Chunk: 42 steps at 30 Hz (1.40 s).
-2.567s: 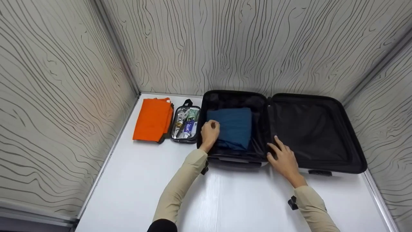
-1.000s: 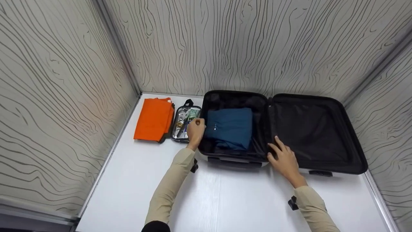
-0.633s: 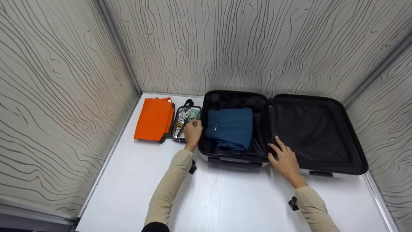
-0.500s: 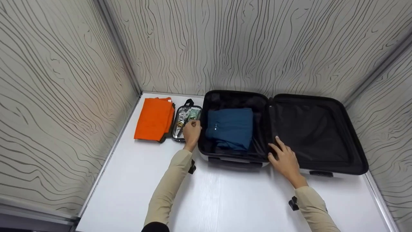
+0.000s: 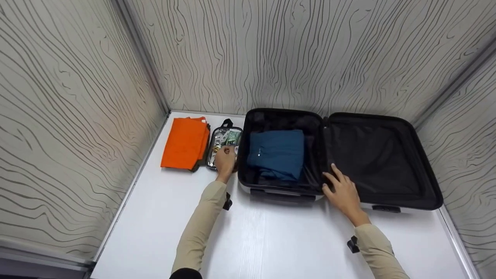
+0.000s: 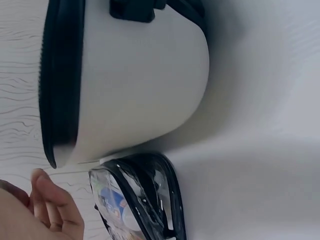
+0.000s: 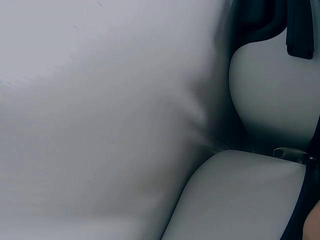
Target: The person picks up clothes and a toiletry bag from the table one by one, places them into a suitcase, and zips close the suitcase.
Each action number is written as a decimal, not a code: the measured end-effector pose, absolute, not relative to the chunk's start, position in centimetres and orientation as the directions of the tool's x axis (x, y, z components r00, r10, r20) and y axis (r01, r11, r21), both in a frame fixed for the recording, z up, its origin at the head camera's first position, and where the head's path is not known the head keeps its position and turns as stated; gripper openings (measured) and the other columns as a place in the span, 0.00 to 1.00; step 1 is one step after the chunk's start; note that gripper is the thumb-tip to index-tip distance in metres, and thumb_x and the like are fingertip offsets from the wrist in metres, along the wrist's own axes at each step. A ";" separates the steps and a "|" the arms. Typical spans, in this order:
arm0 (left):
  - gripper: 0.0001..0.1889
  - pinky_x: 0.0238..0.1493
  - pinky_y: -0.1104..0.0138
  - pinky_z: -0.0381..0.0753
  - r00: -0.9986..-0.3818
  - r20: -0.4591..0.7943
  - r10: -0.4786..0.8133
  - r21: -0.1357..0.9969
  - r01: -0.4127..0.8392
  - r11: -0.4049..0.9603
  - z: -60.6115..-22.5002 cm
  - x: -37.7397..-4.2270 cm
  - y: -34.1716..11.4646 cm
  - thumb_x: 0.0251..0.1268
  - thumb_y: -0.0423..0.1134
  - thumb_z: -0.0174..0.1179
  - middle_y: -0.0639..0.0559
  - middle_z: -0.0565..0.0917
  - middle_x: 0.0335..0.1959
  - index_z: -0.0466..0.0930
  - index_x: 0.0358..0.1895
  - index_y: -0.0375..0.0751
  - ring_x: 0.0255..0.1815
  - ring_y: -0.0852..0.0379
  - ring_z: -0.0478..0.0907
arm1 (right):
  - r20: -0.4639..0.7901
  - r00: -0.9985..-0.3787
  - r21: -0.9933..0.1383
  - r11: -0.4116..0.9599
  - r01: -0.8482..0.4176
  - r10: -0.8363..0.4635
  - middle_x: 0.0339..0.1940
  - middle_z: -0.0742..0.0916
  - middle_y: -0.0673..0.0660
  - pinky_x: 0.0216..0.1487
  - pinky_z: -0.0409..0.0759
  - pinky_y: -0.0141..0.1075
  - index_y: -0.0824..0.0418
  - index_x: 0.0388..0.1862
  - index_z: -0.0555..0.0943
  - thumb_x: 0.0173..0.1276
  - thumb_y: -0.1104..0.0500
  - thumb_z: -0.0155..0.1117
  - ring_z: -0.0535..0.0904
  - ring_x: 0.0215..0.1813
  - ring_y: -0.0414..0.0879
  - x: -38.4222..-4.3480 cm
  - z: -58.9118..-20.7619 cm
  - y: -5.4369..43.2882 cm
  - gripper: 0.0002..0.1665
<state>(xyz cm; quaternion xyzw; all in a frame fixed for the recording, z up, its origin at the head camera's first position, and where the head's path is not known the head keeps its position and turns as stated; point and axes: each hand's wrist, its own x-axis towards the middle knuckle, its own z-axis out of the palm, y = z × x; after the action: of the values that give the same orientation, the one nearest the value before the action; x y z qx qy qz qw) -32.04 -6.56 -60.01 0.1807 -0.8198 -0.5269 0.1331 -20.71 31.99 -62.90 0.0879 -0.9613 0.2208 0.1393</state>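
Black-trimmed, the clear pouch [image 5: 221,137] beside the suitcase [image 5: 381,159] is overhung by the left hand [image 5: 224,162], loosely curled; the suitcase's inner edge is touched by the right hand [image 5: 344,195], fingers spread.

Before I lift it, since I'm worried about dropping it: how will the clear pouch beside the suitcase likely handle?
The clear pouch will probably flex somewhat, since its see-through side looks rippled. Its shiny plastic surface may be slippery. The mixed items inside could shift if it tilts.
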 end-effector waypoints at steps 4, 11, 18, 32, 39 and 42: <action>0.12 0.43 0.54 0.76 -0.893 0.030 -0.448 0.913 -0.159 0.377 -60.2 -32.1 -7.3 0.67 0.41 0.55 0.48 0.86 0.26 0.85 0.37 0.39 0.35 0.47 0.82 | 0.293 -0.950 -0.405 0.886 -0.225 -0.107 0.76 0.66 0.61 0.63 0.63 0.63 0.58 0.66 0.78 0.71 0.54 0.59 0.68 0.64 0.68 -20.7 -62.8 32.0 0.25; 0.12 0.46 0.51 0.76 -0.862 0.034 -0.505 0.899 -0.195 0.393 -60.9 -32.1 -8.7 0.67 0.42 0.56 0.44 0.86 0.31 0.85 0.36 0.38 0.37 0.43 0.83 | 0.289 -0.950 -0.403 0.886 -0.230 -0.115 0.76 0.65 0.62 0.63 0.62 0.64 0.58 0.67 0.77 0.71 0.54 0.59 0.68 0.64 0.68 -20.6 -62.8 32.0 0.26; 0.14 0.47 0.50 0.76 -0.850 0.002 -0.527 0.927 -0.196 0.319 -61.3 -32.0 -10.1 0.69 0.41 0.55 0.42 0.87 0.34 0.85 0.43 0.35 0.40 0.43 0.83 | 0.308 -0.945 -0.398 0.887 -0.235 -0.112 0.76 0.66 0.62 0.61 0.64 0.64 0.58 0.66 0.77 0.71 0.54 0.60 0.69 0.62 0.68 -20.7 -62.8 32.0 0.26; 0.15 0.45 0.51 0.73 -0.809 -0.065 -0.585 0.923 -0.271 0.272 -62.0 -31.7 -12.6 0.68 0.42 0.53 0.42 0.86 0.30 0.84 0.37 0.34 0.37 0.42 0.82 | 0.303 -0.947 -0.411 0.881 -0.235 -0.111 0.76 0.66 0.62 0.62 0.62 0.63 0.59 0.66 0.77 0.70 0.55 0.61 0.69 0.63 0.68 -20.7 -62.9 31.9 0.26; 0.17 0.46 0.53 0.73 -0.788 -0.083 -0.611 0.931 -0.280 0.235 -62.4 -31.7 -13.8 0.70 0.42 0.51 0.40 0.87 0.32 0.83 0.36 0.32 0.39 0.41 0.81 | 0.305 -0.946 -0.407 0.883 -0.232 -0.108 0.76 0.66 0.61 0.62 0.63 0.63 0.59 0.66 0.77 0.70 0.54 0.61 0.69 0.63 0.67 -20.7 -62.9 32.0 0.26; 0.17 0.45 0.54 0.73 -0.782 -0.107 -0.614 0.940 -0.281 0.195 -62.7 -31.6 -14.4 0.71 0.42 0.50 0.38 0.87 0.33 0.83 0.38 0.30 0.39 0.41 0.81 | 0.314 -0.943 -0.399 0.887 -0.234 -0.108 0.76 0.66 0.61 0.62 0.63 0.63 0.58 0.66 0.78 0.70 0.54 0.60 0.70 0.62 0.67 -20.7 -62.9 32.0 0.26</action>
<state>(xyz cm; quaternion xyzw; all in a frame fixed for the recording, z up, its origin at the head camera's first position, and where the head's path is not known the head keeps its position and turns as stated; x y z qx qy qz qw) -31.64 -14.44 -62.65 0.2952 -0.7586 -0.5617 0.1482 -20.66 31.96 -62.89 0.0890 -0.9606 0.2209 0.1431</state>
